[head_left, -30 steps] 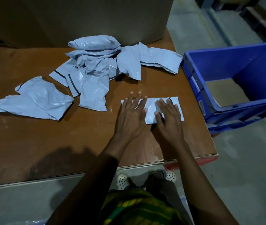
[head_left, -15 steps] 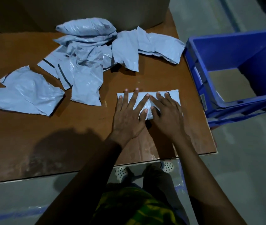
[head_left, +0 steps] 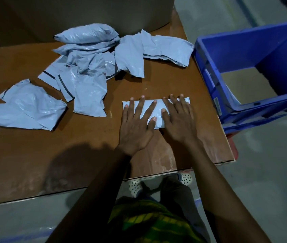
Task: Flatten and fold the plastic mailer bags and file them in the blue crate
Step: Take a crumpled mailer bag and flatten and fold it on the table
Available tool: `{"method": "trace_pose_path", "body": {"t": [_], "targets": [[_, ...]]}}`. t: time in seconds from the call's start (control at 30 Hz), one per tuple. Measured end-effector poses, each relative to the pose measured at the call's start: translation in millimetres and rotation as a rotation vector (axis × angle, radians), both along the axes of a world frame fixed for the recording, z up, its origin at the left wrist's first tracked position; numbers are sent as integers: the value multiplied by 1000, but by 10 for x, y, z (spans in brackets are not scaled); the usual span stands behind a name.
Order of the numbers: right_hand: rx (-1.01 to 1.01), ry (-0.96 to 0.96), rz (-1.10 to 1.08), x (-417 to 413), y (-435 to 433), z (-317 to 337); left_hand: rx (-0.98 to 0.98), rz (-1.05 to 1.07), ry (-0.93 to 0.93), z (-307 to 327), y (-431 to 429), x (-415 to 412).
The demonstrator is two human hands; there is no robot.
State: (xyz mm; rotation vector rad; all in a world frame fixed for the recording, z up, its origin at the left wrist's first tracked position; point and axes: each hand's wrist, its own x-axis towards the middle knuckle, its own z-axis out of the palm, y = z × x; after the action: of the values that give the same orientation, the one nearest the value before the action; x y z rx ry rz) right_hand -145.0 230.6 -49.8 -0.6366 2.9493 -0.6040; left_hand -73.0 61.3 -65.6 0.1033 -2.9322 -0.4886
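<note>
Desk [head_left: 34,155] carries loose mailers [head_left: 90,79] toward its far edge, with the blue crate [head_left: 244,39] beside its right edge. Near that edge, left hand [head_left: 135,127] and right hand [head_left: 177,123] press flat, fingers spread, gripping nothing, on a folded mailer [head_left: 148,105]. Creasing seems underway; next comes pinching it up and filing it.

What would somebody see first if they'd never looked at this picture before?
Two flat hands, the left hand and right hand, press a folded mailer bag near the right edge of the brown table. Farther back lies a heap of crumpled mailer bags, and a big blue crate sits just past the table's right side.
</note>
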Motion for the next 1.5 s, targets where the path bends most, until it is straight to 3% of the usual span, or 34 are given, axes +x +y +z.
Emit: {"method": "trace_pose_path", "body": {"t": [0.13, 0.3, 0.37, 0.53, 0.6, 0.67, 0.9, 1.1, 1.27, 1.4, 1.5], "targets": [[72, 108, -53, 77, -104, -48, -39, 159, -1, 61, 108, -124], [98, 199, -99, 120, -139, -61, -141, 145, 29, 41, 242, -128], [109, 124, -83, 87, -145, -42, -145, 161, 15, 45, 257, -144], [135, -370, 29, -224, -35, 233, -135, 205, -12, 19, 295, -179], [13, -419, 10, -355, -16, 332, -132, 211, -1, -4, 288, -172], [-84, -299, -74, -440, -21, 296, -136, 214, 13, -16, 273, -168], [43, 178, -168, -296, -177, -101, -134, 205, 40, -15, 266, -165], [137, 176, -212, -312, -197, -116, -130, 178, -27, 29, 251, -207], [136, 163, -211, -278, -179, -17, 2, 134, -40, 99, 114, -164], [-41, 359, -190, -10, -205, 68, 71, 175, 124, 136, 95, -46], [-43, 425, -172, 187, -308, 20, 106, 215, 261, 155, 90, 22]]}}
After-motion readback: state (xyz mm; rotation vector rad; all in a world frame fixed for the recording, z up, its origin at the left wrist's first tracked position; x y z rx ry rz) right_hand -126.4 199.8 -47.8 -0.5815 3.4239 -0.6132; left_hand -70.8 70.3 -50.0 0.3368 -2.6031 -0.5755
